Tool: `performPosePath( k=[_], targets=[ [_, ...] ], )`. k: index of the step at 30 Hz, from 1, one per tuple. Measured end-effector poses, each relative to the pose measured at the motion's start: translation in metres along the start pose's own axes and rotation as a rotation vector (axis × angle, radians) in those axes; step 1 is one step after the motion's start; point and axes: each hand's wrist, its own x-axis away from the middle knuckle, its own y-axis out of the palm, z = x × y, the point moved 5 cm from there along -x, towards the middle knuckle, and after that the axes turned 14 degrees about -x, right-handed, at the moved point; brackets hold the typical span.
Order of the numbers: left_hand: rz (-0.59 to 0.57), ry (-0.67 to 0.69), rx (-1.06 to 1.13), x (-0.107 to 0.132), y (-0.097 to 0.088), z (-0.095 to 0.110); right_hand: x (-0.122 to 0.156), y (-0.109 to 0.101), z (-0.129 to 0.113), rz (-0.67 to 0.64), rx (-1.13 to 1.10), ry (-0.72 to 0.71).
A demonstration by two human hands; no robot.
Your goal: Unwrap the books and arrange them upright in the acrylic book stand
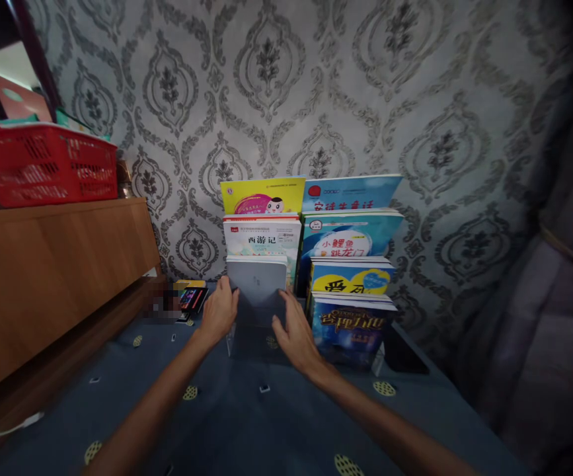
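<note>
A clear tiered stand [230, 344] against the patterned wall holds two columns of books. In the front slot of the left column stands a plain grey book [257, 281]. My left hand [219, 312] grips its left edge and my right hand [293, 330] grips its lower right edge, fingers curled on it. Behind it rise a white book [262, 239] and a yellow book [262, 195]. The right column has a dark blue book [351, 327] in front, then a yellow-and-blue one [350, 277] and two light blue ones behind it.
A wooden headboard or cabinet [53, 277] runs along the left, with a red plastic basket [43, 162] on top. Small dark items [193, 299] lie left of the stand. A dark flat object [405, 357] lies to its right. A grey curtain [554, 297] hangs at the right. The surface is blue dotted fabric [246, 423].
</note>
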Motion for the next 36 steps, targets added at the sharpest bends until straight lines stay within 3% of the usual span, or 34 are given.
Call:
performPosePath(
  k=[11, 20, 28, 32, 36],
  targets=[
    [-0.007, 0.019, 0.047, -0.002, 0.000, -0.004, 0.000, -0.002, 0.003, -0.032, -0.005, 0.020],
    [0.173, 0.144, 0.239, 0.004, 0.001, -0.015, 0.004, -0.012, -0.013, -0.101, -0.056, 0.039],
    [0.189, 0.180, 0.419, 0.010, 0.006, -0.022, 0.009, -0.017, -0.022, -0.121, -0.084, 0.057],
    [0.124, 0.170, 0.351, 0.024, 0.028, -0.035, 0.016, -0.023, -0.031, -0.117, -0.098, 0.052],
    [-0.052, 0.035, 0.044, 0.035, 0.070, -0.074, 0.044, -0.033, -0.040, -0.158, -0.099, 0.061]
  ],
)
